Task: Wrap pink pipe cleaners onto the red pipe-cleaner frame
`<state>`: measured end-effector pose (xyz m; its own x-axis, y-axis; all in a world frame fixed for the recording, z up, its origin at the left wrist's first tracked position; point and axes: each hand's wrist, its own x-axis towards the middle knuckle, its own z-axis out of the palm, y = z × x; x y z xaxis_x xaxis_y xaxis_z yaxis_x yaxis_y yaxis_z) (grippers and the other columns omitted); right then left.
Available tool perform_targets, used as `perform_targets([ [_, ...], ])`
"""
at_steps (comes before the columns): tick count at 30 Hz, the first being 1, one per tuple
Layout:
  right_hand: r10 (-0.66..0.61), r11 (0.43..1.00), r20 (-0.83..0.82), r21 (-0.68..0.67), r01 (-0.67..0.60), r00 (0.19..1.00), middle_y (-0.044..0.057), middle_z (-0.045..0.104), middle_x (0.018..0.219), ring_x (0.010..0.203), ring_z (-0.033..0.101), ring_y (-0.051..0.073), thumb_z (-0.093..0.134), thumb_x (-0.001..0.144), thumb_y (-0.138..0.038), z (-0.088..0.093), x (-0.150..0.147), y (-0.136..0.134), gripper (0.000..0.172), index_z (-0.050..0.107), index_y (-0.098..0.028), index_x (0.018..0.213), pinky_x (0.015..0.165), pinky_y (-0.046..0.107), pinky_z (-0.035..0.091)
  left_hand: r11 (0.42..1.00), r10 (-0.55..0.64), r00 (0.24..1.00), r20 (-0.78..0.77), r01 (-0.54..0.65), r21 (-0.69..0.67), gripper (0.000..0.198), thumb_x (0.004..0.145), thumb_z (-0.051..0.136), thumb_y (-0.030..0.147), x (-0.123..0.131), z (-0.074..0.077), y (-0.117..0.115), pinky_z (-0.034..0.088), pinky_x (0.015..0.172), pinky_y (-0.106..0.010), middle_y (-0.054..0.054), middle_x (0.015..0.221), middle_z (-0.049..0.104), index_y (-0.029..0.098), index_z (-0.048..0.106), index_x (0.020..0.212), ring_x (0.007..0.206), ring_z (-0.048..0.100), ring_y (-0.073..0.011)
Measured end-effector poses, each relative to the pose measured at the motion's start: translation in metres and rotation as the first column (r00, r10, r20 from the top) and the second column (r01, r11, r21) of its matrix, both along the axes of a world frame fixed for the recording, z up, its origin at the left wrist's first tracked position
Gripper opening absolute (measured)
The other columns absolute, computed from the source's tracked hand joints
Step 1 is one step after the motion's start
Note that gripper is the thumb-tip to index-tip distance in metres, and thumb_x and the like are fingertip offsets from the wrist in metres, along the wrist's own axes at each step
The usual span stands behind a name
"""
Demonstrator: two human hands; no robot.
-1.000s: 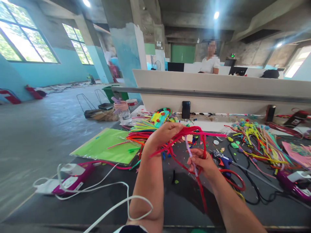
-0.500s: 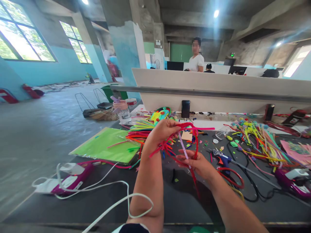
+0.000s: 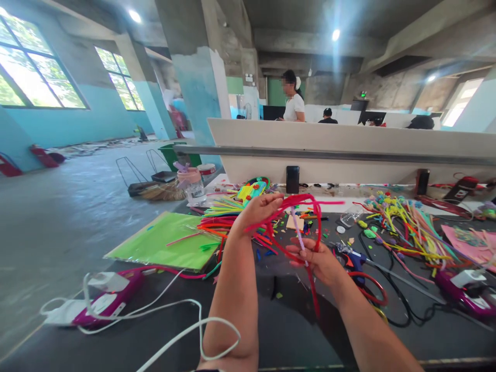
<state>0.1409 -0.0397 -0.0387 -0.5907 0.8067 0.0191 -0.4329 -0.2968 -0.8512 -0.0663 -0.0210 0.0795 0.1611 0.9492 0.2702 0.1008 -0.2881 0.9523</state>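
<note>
Red loop (image 3: 319,225) between left hand (image 3: 259,213) and right hand (image 3: 321,261), seemingly in both hands' grip

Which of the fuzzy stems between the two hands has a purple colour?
It is the pale purple stem, slanting down inside the looped stems to the right hand. The looped ones are red or pink and bent; this one looks nearly straight.

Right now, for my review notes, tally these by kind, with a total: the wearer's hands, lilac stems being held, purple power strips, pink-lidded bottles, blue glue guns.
Left hand and right hand: 2
Lilac stem: 1
Purple power strips: 2
Pink-lidded bottle: 1
Blue glue gun: 1
Total: 7
</note>
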Motion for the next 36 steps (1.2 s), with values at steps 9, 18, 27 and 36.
perform_targets([
  [9,-0.220,0.973,-0.170,0.038,0.230,0.961,0.008,0.071,0.108,0.103,0.066,0.025,0.074,0.073,-0.021,0.003,0.002,0.005,0.037,0.066,-0.023,0.109,0.091,0.044,0.051,0.983,0.006,0.984,0.177,0.027,-0.182,0.034,0.074,0.067,0.045,0.010,-0.010,0.008,0.053,0.061,-0.027,-0.007,0.078,0.069,0.014,0.068,0.090,0.065,0.066,-0.0163],
  [18,-0.361,0.925,-0.257,0.022,0.379,0.896,0.007,0.070,0.112,0.109,0.063,0.024,0.071,0.076,-0.021,0.002,0.001,0.007,0.036,0.064,-0.024,0.111,0.095,0.044,0.049,0.973,-0.079,0.994,0.077,0.093,-0.209,0.040,0.076,0.069,0.039,0.014,-0.007,0.004,0.052,0.061,-0.026,-0.008,0.085,0.070,0.014,0.064,0.107,0.066,0.067,-0.0145],
  [27,-0.311,0.941,-0.255,0.054,0.335,0.916,0.007,0.070,0.111,0.112,0.061,0.024,0.071,0.076,-0.020,-0.003,-0.004,0.005,0.035,0.065,-0.024,0.110,0.095,0.045,0.050,0.997,-0.047,0.996,0.075,0.051,-0.057,0.025,0.069,0.072,0.035,0.018,-0.013,0.016,0.046,0.054,-0.021,0.000,0.061,0.062,0.013,0.065,0.080,0.052,0.056,-0.0083],
  [36,-0.374,0.916,-0.253,0.052,0.399,0.892,0.006,0.071,0.108,0.105,0.064,0.023,0.073,0.073,-0.022,-0.001,-0.006,0.006,0.034,0.066,-0.023,0.106,0.092,0.043,0.051,0.962,0.260,0.962,0.084,-0.266,0.067,0.030,0.066,0.073,0.034,0.022,-0.013,0.021,0.046,0.060,-0.019,-0.002,0.082,0.065,0.014,0.064,0.087,0.069,0.058,-0.0099],
])
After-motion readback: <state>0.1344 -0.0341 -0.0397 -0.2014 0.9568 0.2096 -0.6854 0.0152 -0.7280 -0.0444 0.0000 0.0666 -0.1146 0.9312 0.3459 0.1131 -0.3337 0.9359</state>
